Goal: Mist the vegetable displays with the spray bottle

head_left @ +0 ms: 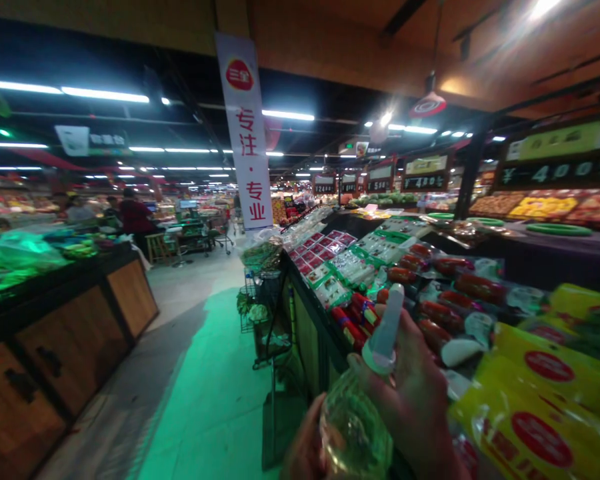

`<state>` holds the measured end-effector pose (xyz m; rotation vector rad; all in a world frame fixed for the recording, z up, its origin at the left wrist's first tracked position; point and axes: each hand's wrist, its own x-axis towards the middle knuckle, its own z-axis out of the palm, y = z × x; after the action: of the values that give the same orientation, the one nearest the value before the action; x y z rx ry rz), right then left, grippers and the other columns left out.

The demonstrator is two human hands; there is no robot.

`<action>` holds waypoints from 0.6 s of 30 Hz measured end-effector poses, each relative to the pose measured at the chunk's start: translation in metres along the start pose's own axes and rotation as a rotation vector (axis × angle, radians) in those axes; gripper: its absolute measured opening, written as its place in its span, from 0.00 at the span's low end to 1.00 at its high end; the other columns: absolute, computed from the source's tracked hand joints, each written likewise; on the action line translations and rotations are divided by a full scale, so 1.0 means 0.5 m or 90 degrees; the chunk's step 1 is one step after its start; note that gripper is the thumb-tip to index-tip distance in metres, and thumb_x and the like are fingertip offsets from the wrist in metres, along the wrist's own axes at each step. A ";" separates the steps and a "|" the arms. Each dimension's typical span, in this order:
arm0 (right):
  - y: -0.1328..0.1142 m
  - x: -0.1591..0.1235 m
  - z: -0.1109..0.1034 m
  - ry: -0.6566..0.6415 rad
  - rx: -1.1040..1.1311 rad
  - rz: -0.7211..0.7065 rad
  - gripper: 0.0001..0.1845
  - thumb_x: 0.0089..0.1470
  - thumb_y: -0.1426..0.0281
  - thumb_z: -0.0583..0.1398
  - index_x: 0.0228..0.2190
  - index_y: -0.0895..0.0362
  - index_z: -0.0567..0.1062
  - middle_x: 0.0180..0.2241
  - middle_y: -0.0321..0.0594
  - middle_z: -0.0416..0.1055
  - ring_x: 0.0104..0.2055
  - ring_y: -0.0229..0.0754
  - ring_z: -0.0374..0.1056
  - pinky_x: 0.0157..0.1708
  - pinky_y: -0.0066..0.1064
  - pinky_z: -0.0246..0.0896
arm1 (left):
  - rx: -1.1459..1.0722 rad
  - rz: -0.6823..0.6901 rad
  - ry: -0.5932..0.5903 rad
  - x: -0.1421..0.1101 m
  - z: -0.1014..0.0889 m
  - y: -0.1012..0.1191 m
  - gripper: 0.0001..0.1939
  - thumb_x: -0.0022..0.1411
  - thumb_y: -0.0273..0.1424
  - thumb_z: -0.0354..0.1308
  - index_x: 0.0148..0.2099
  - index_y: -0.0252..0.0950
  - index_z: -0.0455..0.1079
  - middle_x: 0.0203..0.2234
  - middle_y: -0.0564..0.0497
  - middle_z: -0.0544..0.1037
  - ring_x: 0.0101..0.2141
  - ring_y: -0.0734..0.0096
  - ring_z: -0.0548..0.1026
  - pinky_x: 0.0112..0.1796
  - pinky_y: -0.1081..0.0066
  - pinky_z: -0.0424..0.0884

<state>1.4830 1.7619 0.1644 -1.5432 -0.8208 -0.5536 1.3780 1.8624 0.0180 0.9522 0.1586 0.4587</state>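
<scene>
Bottle: you are holding the bottle [355,427] between both grips, its white top [386,333] rising above them and leaning slightly right.
Right grip: your right grip [420,407] is wrapping the neck and the top's base, thumb in front.
Left grip: your left grip [305,440] is resting curled against the body's left side; how firmly it is pressing, you cannot tell.
Handling: the smooth, see-through wall is probably feeling slick and a little yielding; the narrow top is looking like the weaker part, so the body is likely offering the steadier hold.
Red packs: these [350,327] are lying just beyond the right grip, on the counter [316,317].
Yellow bags: these [535,400] are lying to the right of the right grip.
Hidden: the right fingertips are disappearing behind the top; the base is running out of view below the grips; blur is masking the fill, so weight is staying uncertain.
</scene>
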 end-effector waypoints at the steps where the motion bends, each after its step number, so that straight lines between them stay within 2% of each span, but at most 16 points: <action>1: 0.003 0.011 0.005 -0.008 0.007 0.007 0.38 0.49 0.59 0.65 0.59 0.58 0.64 0.53 0.49 0.71 0.50 0.51 0.72 0.46 0.42 0.72 | 0.003 0.011 -0.022 0.007 0.013 0.011 0.51 0.38 0.39 0.75 0.64 0.39 0.60 0.56 0.40 0.74 0.55 0.45 0.72 0.53 0.58 0.69; 3: 0.009 0.028 0.018 -0.029 0.028 0.018 0.38 0.50 0.59 0.65 0.59 0.58 0.64 0.52 0.48 0.72 0.50 0.50 0.72 0.47 0.42 0.71 | 0.007 0.019 -0.061 0.020 0.035 0.037 0.52 0.37 0.38 0.76 0.64 0.39 0.59 0.59 0.40 0.72 0.60 0.40 0.67 0.58 0.53 0.65; 5: 0.015 0.041 0.032 -0.032 0.035 0.017 0.38 0.49 0.59 0.65 0.59 0.58 0.64 0.53 0.48 0.71 0.52 0.51 0.71 0.50 0.44 0.69 | 0.010 0.025 -0.086 0.032 0.049 0.062 0.49 0.40 0.37 0.75 0.64 0.39 0.60 0.59 0.40 0.71 0.60 0.40 0.66 0.58 0.51 0.64; 7: 0.019 0.050 0.044 -0.015 0.031 0.016 0.38 0.48 0.59 0.65 0.58 0.59 0.65 0.53 0.49 0.70 0.52 0.52 0.70 0.51 0.46 0.68 | 0.018 0.035 -0.097 0.042 0.051 0.082 0.46 0.42 0.35 0.74 0.63 0.38 0.61 0.59 0.40 0.72 0.60 0.41 0.66 0.59 0.50 0.64; 9: 0.020 0.057 0.052 -0.003 0.041 0.024 0.37 0.48 0.58 0.65 0.57 0.59 0.65 0.51 0.49 0.71 0.49 0.51 0.71 0.48 0.44 0.69 | 0.024 0.034 -0.094 0.052 0.045 0.094 0.46 0.42 0.33 0.74 0.63 0.39 0.60 0.61 0.40 0.70 0.61 0.41 0.66 0.59 0.50 0.63; 12: 0.019 0.063 0.059 0.022 0.042 0.026 0.37 0.47 0.56 0.66 0.56 0.58 0.67 0.48 0.47 0.74 0.45 0.49 0.74 0.39 0.36 0.73 | 0.026 0.020 -0.081 0.065 0.031 0.097 0.51 0.39 0.32 0.75 0.65 0.38 0.58 0.64 0.38 0.65 0.61 0.39 0.64 0.59 0.49 0.63; 15: 0.020 0.062 0.065 0.042 -0.002 0.022 0.34 0.46 0.54 0.66 0.52 0.56 0.70 0.42 0.43 0.76 0.35 0.46 0.75 0.29 0.32 0.72 | 0.037 0.005 -0.068 0.080 0.017 0.090 0.56 0.35 0.33 0.77 0.66 0.37 0.55 0.64 0.35 0.65 0.59 0.37 0.67 0.57 0.47 0.65; 18: 0.029 0.056 0.078 0.037 -0.030 0.040 0.28 0.47 0.53 0.65 0.48 0.52 0.72 0.40 0.40 0.76 0.35 0.47 0.75 0.31 0.36 0.72 | 0.063 -0.008 -0.021 0.095 -0.002 0.076 0.62 0.29 0.36 0.78 0.66 0.39 0.54 0.64 0.35 0.63 0.60 0.35 0.66 0.59 0.47 0.63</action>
<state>1.5075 1.8051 0.1703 -1.5835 -0.7174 -0.5725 1.4082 1.9031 0.0516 1.0550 0.1589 0.4264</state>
